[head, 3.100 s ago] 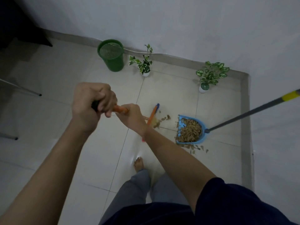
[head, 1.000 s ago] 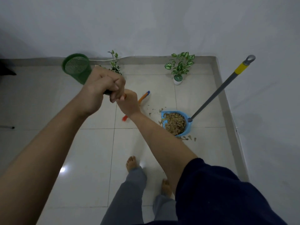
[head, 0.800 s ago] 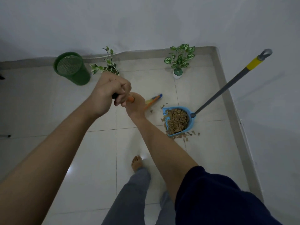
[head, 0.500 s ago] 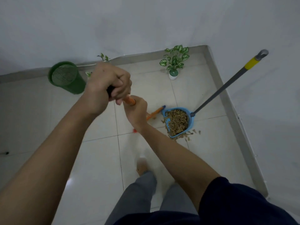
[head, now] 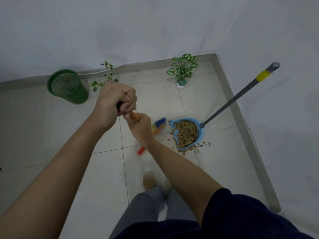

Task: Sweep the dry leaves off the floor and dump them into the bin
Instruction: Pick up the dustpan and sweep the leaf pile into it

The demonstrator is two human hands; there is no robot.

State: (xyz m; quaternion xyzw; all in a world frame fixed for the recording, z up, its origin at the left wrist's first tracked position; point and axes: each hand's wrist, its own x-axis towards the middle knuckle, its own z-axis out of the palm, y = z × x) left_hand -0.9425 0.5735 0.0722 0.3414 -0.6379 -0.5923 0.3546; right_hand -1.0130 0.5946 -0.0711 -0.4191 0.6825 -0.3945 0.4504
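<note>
**Both hands on the broom, dustpan full of leaves**

The left hand (head: 112, 104) is curled tight round the top of the broom (head: 158, 125) handle, and the right hand (head: 140, 129) grips the same orange handle just below it, the two hands touching. The broom head, blue and yellow with an orange edge, sits on the floor (head: 51, 135) just left of the blue dustpan (head: 200, 135), close to its open mouth.

The dustpan lies on the tiles to the right, heaped with dry leaves (head: 186, 133). A few loose scraps (head: 198, 148) lie scattered round its near and left edges. Its long grey pole, with a yellow band near the top, leans up to the right toward the wall.

The green mesh bin (head: 68, 86) stands far left by the wall, well apart from the dustpan. Two small potted plants (head: 183, 71) stand along the far wall, one just right of the bin and one further right.
</note>
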